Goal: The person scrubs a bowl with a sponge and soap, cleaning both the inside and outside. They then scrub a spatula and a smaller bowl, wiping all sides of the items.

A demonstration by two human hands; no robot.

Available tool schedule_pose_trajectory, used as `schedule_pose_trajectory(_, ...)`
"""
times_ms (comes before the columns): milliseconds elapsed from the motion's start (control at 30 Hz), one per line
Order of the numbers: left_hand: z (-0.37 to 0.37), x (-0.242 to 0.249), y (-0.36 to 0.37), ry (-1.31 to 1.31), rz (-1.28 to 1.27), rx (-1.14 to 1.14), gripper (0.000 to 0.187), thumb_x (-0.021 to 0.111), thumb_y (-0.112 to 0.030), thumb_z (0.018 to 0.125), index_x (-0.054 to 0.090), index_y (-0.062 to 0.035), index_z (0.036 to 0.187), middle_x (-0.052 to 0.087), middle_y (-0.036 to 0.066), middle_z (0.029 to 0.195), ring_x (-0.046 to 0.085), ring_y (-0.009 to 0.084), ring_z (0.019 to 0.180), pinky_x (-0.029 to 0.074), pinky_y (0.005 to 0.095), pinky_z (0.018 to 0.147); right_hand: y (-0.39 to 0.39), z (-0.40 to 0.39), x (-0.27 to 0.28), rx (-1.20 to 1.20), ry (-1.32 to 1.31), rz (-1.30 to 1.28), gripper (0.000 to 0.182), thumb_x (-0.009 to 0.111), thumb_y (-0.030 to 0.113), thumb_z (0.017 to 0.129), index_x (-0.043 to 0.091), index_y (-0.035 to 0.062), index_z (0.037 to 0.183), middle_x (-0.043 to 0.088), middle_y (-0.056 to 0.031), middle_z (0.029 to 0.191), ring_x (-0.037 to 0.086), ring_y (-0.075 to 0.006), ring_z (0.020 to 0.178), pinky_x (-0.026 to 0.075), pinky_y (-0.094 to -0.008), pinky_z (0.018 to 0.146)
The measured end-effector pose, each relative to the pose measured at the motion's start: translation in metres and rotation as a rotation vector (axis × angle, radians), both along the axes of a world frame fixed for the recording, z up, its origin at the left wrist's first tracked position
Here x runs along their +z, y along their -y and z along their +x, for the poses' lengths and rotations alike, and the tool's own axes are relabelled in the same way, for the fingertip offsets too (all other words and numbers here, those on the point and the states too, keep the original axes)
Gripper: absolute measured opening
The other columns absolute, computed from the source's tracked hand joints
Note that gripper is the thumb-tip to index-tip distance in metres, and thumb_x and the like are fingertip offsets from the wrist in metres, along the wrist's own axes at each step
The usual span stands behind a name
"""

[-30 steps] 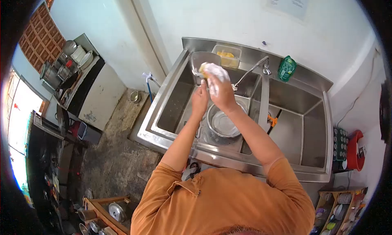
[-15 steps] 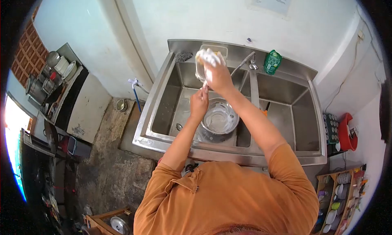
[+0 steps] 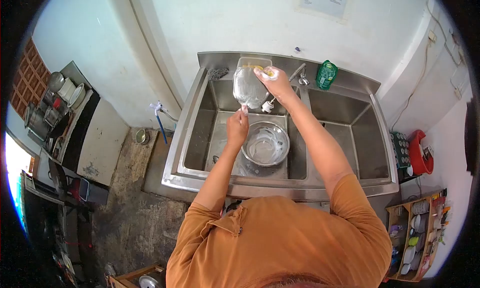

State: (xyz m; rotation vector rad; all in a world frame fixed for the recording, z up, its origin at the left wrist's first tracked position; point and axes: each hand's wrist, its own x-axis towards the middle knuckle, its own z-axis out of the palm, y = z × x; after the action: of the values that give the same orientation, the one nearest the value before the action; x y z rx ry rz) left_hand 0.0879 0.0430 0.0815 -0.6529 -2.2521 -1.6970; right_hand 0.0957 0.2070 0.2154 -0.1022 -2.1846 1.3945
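My left hand [image 3: 237, 127] is closed on the lower edge of a clear, soapy plastic container [image 3: 250, 89], holding it up over the left sink basin. At the container's upper right, my right hand [image 3: 277, 82] is closed around a yellow sponge [image 3: 270, 73] covered in white suds. A round metal bowl [image 3: 266, 144] with foam inside rests in the basin below. Partly behind the held container, another clear container [image 3: 255, 62] stands at the sink's back ledge. A white faucet tip [image 3: 268, 107] shows just under my right hand.
The steel double sink [image 3: 172, 160] has a tap [image 3: 303, 79] at its back. A green pouch [image 3: 326, 75] and a dark scouring pad [image 3: 217, 73] lie along the ledge. At right are a red basin [image 3: 421, 153] and a wooden dish rack [image 3: 415, 238].
My right hand has moved right with the sponge, uncovering the container's broad face, now turned toward me. The foamy bowl stays in the basin. The view has shifted slightly.
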Motion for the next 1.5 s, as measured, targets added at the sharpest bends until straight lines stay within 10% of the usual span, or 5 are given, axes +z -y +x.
schedule_pose_trajectory(233,0.018,-0.001,-0.002,-0.144,-0.215,0.193,0.029,0.058,-0.026,0.096,0.051,-0.0021,0.111,0.064,0.022,0.081,0.062,0.0447,0.076,0.047,0.0518,0.065,-0.012,-0.012,0.02,-0.438,0.071,0.116,0.046,0.066,0.042,0.088,0.067,-0.0041,0.085,0.069,-0.0233,0.083,0.067,-0.0392,0.082,0.05,-0.0434,0.073)
schedule_pose_trajectory(500,0.02,-0.034,-0.002,-0.029,-0.198,0.127,0.027,0.054,-0.027,0.099,0.053,-0.0008,0.092,0.059,0.027,0.07,0.058,0.0475,0.064,0.046,0.0524,0.055,0.007,-0.019,0.003,-0.142,-0.102,-0.45,0.043,0.046,0.038,0.101,0.054,-0.0036,0.106,0.065,-0.0225,0.087,0.063,-0.0393,0.079,0.049,-0.0427,0.073)
schedule_pose_trajectory(600,0.017,-0.03,-0.01,-0.105,0.02,0.041,0.035,0.048,-0.035,0.102,0.051,-0.0042,0.086,0.058,0.02,0.063,0.056,0.0382,0.05,0.043,0.046,0.045,0.021,-0.034,-0.048,-0.175,-0.285,0.164,0.024,0.055,0.015,0.095,0.055,0.0055,0.117,0.063,-0.0187,0.094,0.064,-0.0357,0.086,0.05,-0.0412,0.076)
schedule_pose_trajectory(767,0.036,0.01,0.002,0.89,0.543,-0.483,0.047,0.037,-0.057,0.101,0.045,-0.0135,0.084,0.035,-0.002,0.058,0.03,0.0103,0.04,0.026,0.027,0.033,0.027,-0.013,-0.043,-0.047,-0.518,0.49,0.035,0.063,0.003,0.085,0.067,0.0109,0.118,0.065,-0.0199,0.105,0.062,-0.0399,0.101,0.051,-0.0414,0.084)
schedule_pose_trajectory(1500,0.063,0.037,0.006,0.971,0.352,-0.665,0.056,0.04,-0.065,0.096,0.046,-0.0098,0.09,0.039,0.0,0.058,0.035,0.0115,0.038,0.029,0.0276,0.032,-0.018,-0.024,0.011,-0.013,-0.58,1.121,0.019,0.067,0.013,0.08,0.069,0.0162,0.099,0.064,-0.0068,0.098,0.058,-0.0299,0.095,0.044,-0.0452,0.083)
